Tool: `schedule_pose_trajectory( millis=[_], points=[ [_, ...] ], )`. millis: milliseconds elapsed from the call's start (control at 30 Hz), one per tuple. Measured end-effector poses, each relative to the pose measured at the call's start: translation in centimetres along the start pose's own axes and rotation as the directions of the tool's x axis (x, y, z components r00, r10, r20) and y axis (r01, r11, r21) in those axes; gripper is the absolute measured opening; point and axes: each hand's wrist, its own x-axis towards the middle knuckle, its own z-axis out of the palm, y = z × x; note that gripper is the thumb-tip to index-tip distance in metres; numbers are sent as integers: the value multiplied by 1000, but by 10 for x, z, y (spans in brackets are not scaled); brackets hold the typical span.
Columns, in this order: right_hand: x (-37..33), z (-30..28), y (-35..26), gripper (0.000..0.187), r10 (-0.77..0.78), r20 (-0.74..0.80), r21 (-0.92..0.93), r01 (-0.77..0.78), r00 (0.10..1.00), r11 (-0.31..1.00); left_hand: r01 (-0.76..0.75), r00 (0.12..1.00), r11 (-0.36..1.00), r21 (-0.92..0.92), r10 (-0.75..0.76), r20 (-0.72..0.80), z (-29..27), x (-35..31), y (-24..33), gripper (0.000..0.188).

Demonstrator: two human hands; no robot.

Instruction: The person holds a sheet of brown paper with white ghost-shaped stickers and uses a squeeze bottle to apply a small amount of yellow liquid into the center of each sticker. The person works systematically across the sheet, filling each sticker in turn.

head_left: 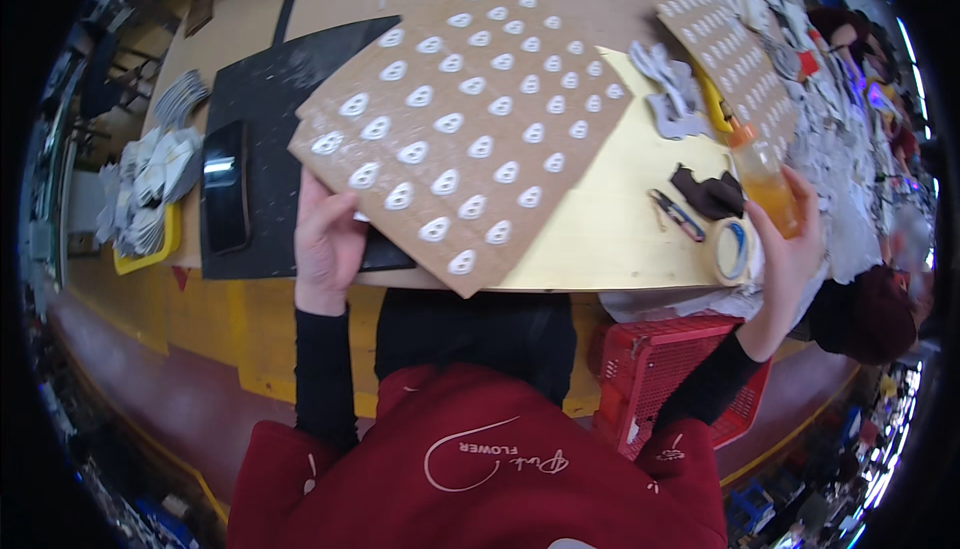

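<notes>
the left hand (332,234), left of centre, pinches the lower left edge of a brown board (446,152), thumb at the edge and the other fingers mostly hidden. the board lies slantwise across the middle of the frame, over a black mat (275,64) and a yellow sheet (580,239) on the bench (230,34). the right hand (790,244), at the right, is wrapped round a clear bottle (772,192) of orange liquid, its orange cap tilted toward upper left. white shapes (445,182) already fill the board in rows right out to its edges, so the laying-out looks finished; whether any liquid is on them i cannot tell, and the bottle is well apart from the board, so that part may be left. a second patterned board (735,59) at upper right looks equally full. near the right hand are a roll of tape (733,251), a cutter (680,217) and a dark cloth (710,192).
</notes>
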Motion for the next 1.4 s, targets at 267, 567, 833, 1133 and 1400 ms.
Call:
schedule_pose_trajectory(
  millis=[267, 567, 833, 1133, 1400],
  points=[
    [2, -7, -21, 54, 50, 77, 127, -60, 996, 990, 128, 992, 989, -70, -126, 31, -3, 3, 10, 78],
    [4, 13, -41, 60, 68, 243, 290, -139, 968, 947, 109, 994, 992, 57, -108, -13, -6, 3, 6, 79],
    [1, 22, -37, 70, -6, -3, 535, 7, 1000, 845, 201, 979, 975, 90, -203, 19, -17, 5, 7, 66],
    [-13, 69, -69, 89, -97, 105, 869, -44, 990, 493, 167, 970, 970, 177, -194, 147, -20, 8, 7, 63],
    [-31, 119, -80, 79, -141, 79, 818, 17, 987, 576, 186, 965, 969, 163, -211, 158, -20, 5, 9, 64]
  ],
)
